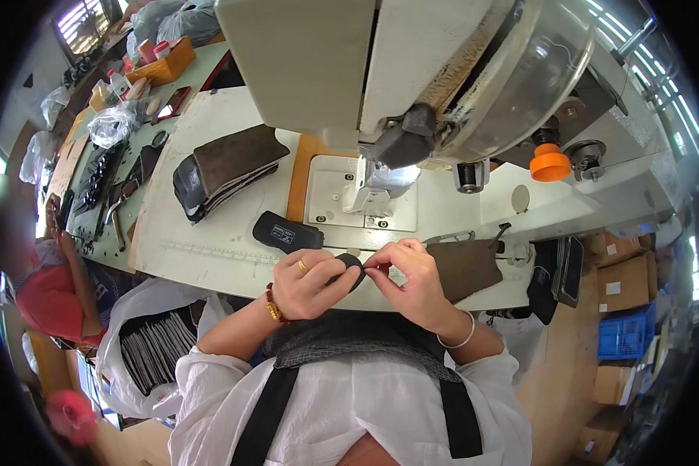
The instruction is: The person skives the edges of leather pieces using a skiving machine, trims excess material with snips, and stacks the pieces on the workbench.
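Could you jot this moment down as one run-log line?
left hand: holds dark piece | right hand: pinches its edge | table: printed black piece, brown-topped stack | ahead: sewing machine

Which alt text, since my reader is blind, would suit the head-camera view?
A person's left hand and right hand pinch a small black piece in front of an industrial sewing machine. On the pale worktable, toward the left, lie a white-printed black piece and a brown-and-black stack.
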Motion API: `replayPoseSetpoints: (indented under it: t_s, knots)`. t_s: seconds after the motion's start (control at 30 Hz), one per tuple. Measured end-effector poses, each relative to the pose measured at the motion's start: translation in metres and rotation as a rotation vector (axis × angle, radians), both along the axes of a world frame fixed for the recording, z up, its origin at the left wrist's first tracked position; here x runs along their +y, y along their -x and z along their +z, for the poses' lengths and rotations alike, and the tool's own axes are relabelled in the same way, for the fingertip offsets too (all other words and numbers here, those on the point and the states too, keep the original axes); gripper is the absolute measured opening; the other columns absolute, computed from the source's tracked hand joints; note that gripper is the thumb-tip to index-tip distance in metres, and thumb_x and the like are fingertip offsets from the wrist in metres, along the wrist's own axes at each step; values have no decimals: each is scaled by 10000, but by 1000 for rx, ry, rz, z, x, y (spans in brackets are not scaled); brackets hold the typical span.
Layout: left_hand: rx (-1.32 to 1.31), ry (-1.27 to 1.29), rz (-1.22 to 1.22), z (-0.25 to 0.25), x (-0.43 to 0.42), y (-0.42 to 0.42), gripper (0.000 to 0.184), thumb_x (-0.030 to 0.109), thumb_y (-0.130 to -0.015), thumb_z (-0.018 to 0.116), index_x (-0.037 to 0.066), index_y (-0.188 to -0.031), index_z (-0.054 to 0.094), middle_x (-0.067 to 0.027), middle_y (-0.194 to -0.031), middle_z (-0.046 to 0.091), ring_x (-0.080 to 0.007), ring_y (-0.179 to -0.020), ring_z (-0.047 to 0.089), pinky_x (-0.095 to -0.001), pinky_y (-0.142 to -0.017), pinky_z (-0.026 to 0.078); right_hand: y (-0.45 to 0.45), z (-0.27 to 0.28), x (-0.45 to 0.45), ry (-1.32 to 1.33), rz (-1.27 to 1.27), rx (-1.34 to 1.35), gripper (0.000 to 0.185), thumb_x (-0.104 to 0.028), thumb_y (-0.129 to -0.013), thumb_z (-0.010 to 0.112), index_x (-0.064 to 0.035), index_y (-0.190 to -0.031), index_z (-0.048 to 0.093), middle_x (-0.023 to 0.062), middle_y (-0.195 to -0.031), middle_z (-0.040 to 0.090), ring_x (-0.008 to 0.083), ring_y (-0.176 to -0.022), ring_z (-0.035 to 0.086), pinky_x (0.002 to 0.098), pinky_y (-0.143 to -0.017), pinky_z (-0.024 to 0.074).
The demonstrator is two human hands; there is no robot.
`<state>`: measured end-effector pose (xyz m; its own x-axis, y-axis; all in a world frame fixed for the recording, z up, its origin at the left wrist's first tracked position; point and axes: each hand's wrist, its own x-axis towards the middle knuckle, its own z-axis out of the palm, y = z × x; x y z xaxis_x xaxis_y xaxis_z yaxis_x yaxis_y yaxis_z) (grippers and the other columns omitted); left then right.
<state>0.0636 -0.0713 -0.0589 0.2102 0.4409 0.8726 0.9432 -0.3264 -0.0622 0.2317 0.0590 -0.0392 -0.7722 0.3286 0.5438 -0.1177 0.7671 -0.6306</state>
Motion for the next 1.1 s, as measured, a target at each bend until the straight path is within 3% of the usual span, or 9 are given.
replayPoseSetpoints:
  t_s: [0.2,0.3,0.4,0.57,0.67,0.87,0.93,1.0,1.1]
  knots:
    - [23,12,-16,1,-1,0,381,63,-560,720,74,-941,743,-20,-827,559,-180,-700,594,-288,-556,508,-1,-4,0,185,20,-73,105,-77,-839,764,-58,-875,668,28,-760,671,192,-707,627,327,-762,454]
    - [35,5,-17,-2,-2,0,383,63,-552,715,63,-934,740,-25,-831,556,-186,-707,596,-296,-565,519,0,-4,-2,450,80,-149,98,-64,-843,742,-49,-882,653,33,-760,662,207,-730,617,336,-757,463]
    - [36,9,0,-3,-3,0,253,78,-643,729,78,-896,727,-10,-840,585,-167,-746,614,-289,-613,541,3,-6,-4,545,110,-156,108,-29,-828,719,-47,-876,624,25,-745,635,188,-715,609,328,-766,442]
    - [41,22,-40,-2,-1,1,247,61,-630,731,66,-877,723,-12,-832,579,-176,-753,622,-290,-610,546,9,-7,-1,-54,-34,52,187,15,-741,707,-91,-829,581,-8,-712,576,156,-655,569,337,-790,395]
    - [26,-6,-46,-5,-5,0,250,50,-633,734,57,-883,722,-17,-835,580,-181,-761,628,-293,-610,546,13,-12,15,-178,-173,82,216,11,-712,721,-108,-821,578,-11,-716,566,166,-636,557,344,-783,397]
    - [-14,-9,-53,-6,-3,1,299,22,-597,743,25,-895,725,-43,-816,569,-218,-713,643,-316,-561,542,15,-2,11,-115,-73,85,202,-9,-731,742,-100,-828,589,7,-734,565,186,-651,567,351,-785,404]
    - [-22,1,-23,-2,-5,1,328,41,-610,752,26,-938,735,-43,-811,582,-223,-727,651,-334,-582,554,12,1,11,-158,-84,22,204,-7,-722,748,-80,-833,594,58,-791,578,241,-739,589,378,-796,427]
    - [-195,112,-80,-7,-7,1,332,22,-655,760,26,-983,716,-70,-888,636,-247,-772,671,-348,-623,564,16,-8,10,-126,-156,15,231,81,-682,703,-34,-837,577,113,-900,592,295,-831,589,411,-739,470]
    - [-575,224,-55,-14,-8,-10,295,2,-720,801,36,-989,683,-91,-938,670,-262,-811,679,-364,-682,563,20,-3,-1,17,-58,66,195,121,-751,674,-12,-878,611,107,-775,614,280,-733,600,356,-719,475]
